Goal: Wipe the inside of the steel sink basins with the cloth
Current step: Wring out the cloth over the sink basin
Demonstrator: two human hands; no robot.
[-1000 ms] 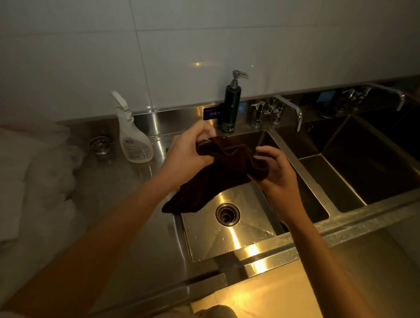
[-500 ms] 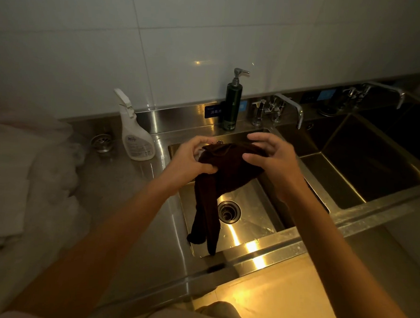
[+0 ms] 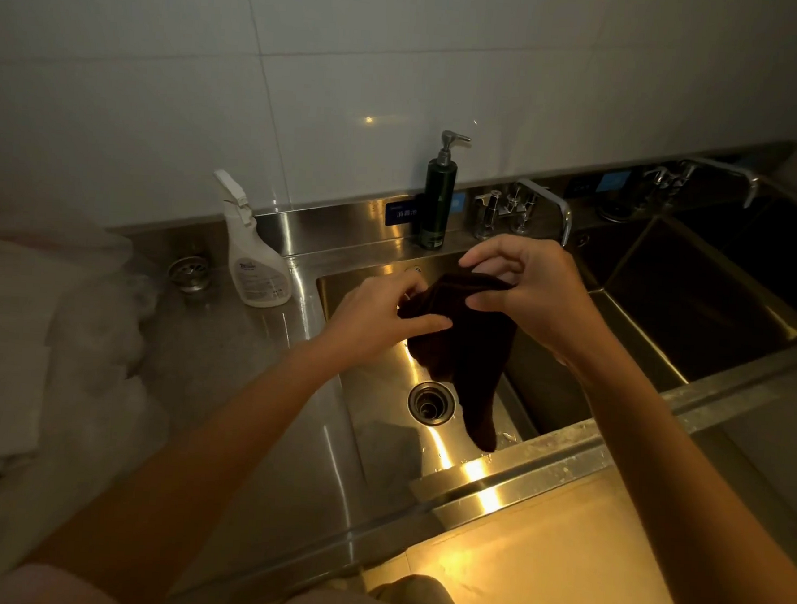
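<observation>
We hold dark cloth point(image 3: 459, 347) above left basin point(image 3: 379, 440), near drain point(image 3: 431, 402). Our left hand point(image 3: 376, 321) pinches its upper left edge; our right hand point(image 3: 530, 293) pinches top. Lower end dangles toward basin floor.

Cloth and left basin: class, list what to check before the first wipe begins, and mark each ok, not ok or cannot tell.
1. Both hands hold the cloth: left hand and right hand each keep a grip. Ok.
2. Cloth folded into a pad: it hangs loose. Not ok.
3. Cloth touching the basin: cannot tell.
4. Drain unblocked: ok.
5. Spray bottle outside the basin: ok.
6. Cloth damp: cannot tell.
</observation>
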